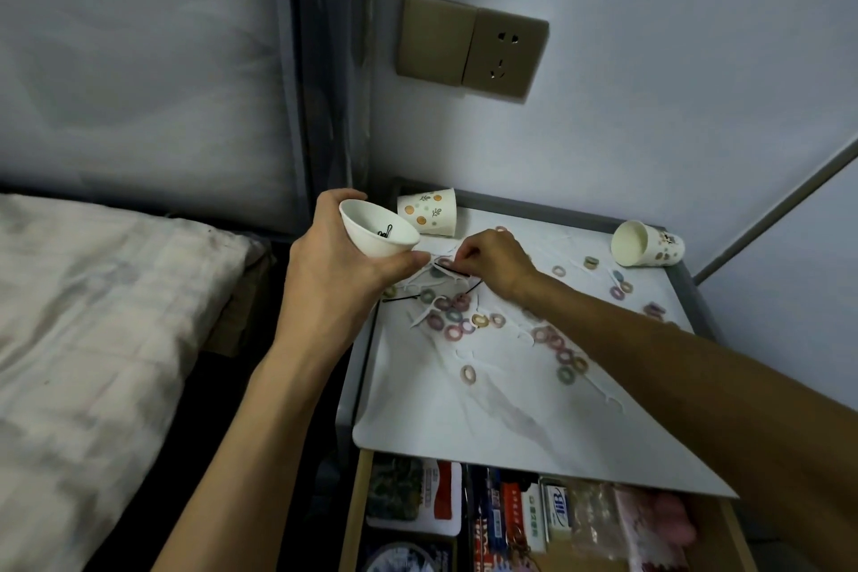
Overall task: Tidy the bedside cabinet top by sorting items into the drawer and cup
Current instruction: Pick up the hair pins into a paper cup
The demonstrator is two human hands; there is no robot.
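Left hand [343, 265] grips tilted white cup [371, 246], black clip [385, 231] inside; right hand [492, 262] pinches black hairpin [457, 273] on surface [464, 413] among hair ties [452, 325]; drawer [510, 520] open below.

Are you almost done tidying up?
Not yet. Done: a few hairpins sit in the white cup the left hand holds. Now: the right hand pinches a black pin on the cabinet top. Left: lots of hair ties, floss picks and two tipped paper cups.
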